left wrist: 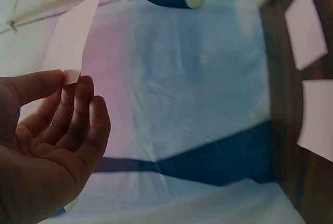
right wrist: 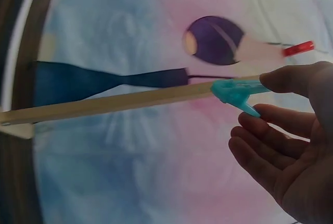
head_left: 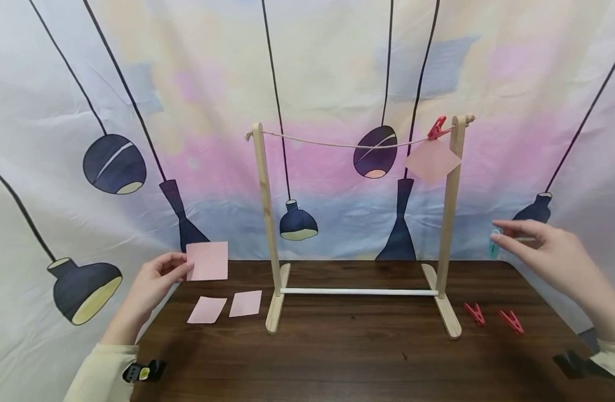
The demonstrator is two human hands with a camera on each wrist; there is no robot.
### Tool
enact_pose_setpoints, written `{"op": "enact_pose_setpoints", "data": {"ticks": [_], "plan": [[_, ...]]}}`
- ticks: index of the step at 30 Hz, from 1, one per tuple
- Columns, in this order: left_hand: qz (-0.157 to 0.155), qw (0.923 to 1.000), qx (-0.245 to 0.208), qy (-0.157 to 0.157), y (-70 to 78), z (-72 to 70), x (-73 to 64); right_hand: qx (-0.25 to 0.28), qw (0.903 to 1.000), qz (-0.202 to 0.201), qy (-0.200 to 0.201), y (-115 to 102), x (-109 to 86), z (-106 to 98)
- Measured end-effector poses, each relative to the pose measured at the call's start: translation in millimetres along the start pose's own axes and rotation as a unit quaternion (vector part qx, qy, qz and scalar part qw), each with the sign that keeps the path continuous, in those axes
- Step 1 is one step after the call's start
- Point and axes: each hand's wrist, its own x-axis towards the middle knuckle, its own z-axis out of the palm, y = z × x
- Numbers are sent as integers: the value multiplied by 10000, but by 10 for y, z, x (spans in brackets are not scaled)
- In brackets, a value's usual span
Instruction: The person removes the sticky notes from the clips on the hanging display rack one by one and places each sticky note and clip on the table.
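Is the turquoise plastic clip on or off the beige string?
Off: the right hand pinches the turquoise plastic clip, away from the beige string.

No text, label, brand, number or sign can be read

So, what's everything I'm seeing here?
Backdrop: 1, pastel, behind the table.
Printed lamps: at least 7, dark blue, on the backdrop.
Table: 1, dark brown, before the backdrop.
Stand: 1, pale wood, on the table.
Crossbar: 1, white, low on the stand.
String: 1, beige, across the stand's top.
Paper squares: 4, pink, left hand (one), table (two), string (one).
Clothespins: 3, red, string (one), table (two).
Clothespin: 1, teal, right hand.
Wrist devices: 2, mostly black, at the wrists.
Sleeves: 2, cream, forearms.
Hands: 2, bare, either side of the stand.
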Motion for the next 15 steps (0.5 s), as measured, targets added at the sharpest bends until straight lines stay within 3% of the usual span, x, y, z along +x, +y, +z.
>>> {"op": "enact_pose_setpoints", "data": {"ticks": [8,15], "plan": [[-631,9957,163,-657,-377,4,-194,-58,9974,351,-624,418,-224,301],[-833,9856,337,-1433,-732,-16,-373,-268,9891,608,-1316,738,-396,588]]}}
